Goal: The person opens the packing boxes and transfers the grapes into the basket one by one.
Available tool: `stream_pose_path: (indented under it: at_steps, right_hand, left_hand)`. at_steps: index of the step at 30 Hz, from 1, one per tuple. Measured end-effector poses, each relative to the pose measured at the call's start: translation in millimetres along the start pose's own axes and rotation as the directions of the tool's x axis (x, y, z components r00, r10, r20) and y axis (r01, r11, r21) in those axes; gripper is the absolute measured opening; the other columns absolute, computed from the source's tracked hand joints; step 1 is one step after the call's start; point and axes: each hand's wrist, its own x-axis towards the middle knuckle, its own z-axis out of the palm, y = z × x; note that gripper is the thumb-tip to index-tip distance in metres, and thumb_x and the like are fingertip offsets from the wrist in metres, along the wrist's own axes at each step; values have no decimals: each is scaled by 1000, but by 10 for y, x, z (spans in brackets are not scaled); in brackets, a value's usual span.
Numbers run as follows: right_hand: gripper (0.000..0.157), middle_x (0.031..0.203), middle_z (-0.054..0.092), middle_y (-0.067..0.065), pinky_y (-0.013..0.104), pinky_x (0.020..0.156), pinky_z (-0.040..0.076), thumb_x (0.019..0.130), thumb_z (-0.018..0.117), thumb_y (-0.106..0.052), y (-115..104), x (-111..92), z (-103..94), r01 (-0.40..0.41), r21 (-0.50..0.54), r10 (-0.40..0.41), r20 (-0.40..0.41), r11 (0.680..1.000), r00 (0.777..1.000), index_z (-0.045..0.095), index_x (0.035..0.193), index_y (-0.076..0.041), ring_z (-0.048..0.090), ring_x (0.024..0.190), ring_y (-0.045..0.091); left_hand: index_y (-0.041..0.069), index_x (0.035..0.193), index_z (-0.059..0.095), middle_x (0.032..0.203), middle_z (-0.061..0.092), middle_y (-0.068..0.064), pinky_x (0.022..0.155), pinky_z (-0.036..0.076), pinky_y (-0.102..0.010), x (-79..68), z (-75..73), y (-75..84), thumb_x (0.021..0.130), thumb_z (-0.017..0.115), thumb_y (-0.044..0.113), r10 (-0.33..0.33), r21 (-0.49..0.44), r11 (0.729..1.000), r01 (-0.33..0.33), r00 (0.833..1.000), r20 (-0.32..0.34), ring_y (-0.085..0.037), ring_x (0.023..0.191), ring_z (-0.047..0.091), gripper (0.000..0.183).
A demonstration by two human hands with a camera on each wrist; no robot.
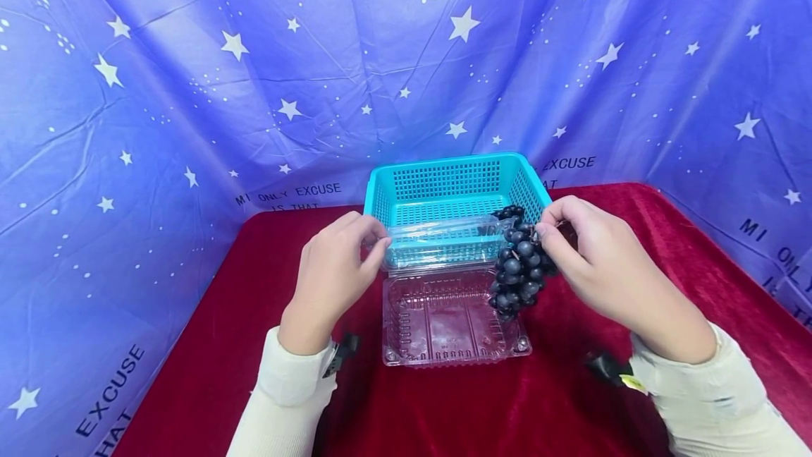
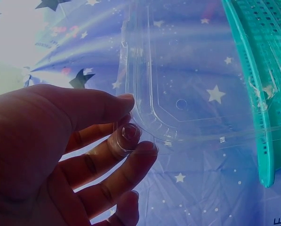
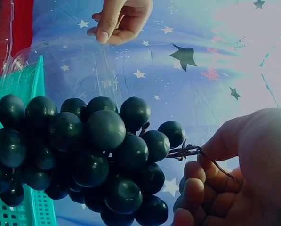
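A bunch of dark grapes [image 1: 521,268] hangs over the right side of the clear plastic container's base [image 1: 452,326]. My right hand [image 1: 612,270] pinches its brown stem [image 3: 189,149] between thumb and fingertips, seen close in the right wrist view. The container's hinged lid [image 1: 434,231] is raised, tilted up in front of the basket. At the lid's left corner, my left hand [image 1: 333,270] holds the edge; in the left wrist view, thumb and fingers [image 2: 142,155] grip the corner tab.
Behind the container stands a turquoise perforated basket [image 1: 447,164], with more dark grapes [image 1: 509,211] at its right side. Dark red cloth [image 1: 273,309] covers the table. A purple-blue star-patterned curtain [image 1: 355,55] surrounds the back and sides.
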Motion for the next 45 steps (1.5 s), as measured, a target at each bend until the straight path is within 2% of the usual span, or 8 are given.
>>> stream_pose_path:
  at_steps: [9,16,23,31,37,45]
  right_hand:
    - [5,82,55,0,21,65,35,102,59,-18,21,3,-49,-62,13,62,-23,998,998,63,102,-14,43,67,10]
    - [11,78,53,4,23,64,34,104,57,-21,51,8,-102,-111,16,112,-44,994,993,63,106,-12,43,65,12]
    - [15,80,62,4,22,64,35,105,54,-23,78,10,-143,-163,35,165,-68,986,984,63,105,-11,47,64,10]
    - [17,79,70,-3,21,57,39,106,54,-30,66,31,-171,-203,87,211,-97,975,973,63,100,-17,56,62,9]
    - [16,79,72,-5,13,65,43,106,54,-29,86,40,-191,-206,118,220,-115,971,969,62,103,-16,63,70,-4]
    - [16,80,73,-14,6,74,44,107,52,-28,114,52,-234,-228,159,248,-116,961,962,60,108,-15,68,72,-7]
  left_hand:
    - [21,91,75,80,65,3,54,45,-31,1,4,0,93,73,20,-2,0,1000,2,1000,3,-10,65,54,3]
    - [21,90,74,80,65,4,53,44,-30,-3,6,3,92,74,20,1,0,1000,-1,1000,-3,-9,64,53,3]
    - [21,90,74,79,64,4,53,44,-30,-6,10,5,92,74,20,-4,0,1000,4,1000,3,-9,63,53,2]
    - [21,92,75,80,65,3,54,45,-30,-7,14,-15,94,71,22,-5,7,1000,5,1000,15,-9,65,54,4]
    - [23,93,75,80,65,3,53,45,-30,-3,16,-23,92,72,19,-8,9,1000,8,1000,16,-9,64,53,4]
    - [21,92,74,80,65,4,53,44,-29,-3,10,-19,94,72,23,-14,11,1000,14,1000,17,-10,64,53,3]
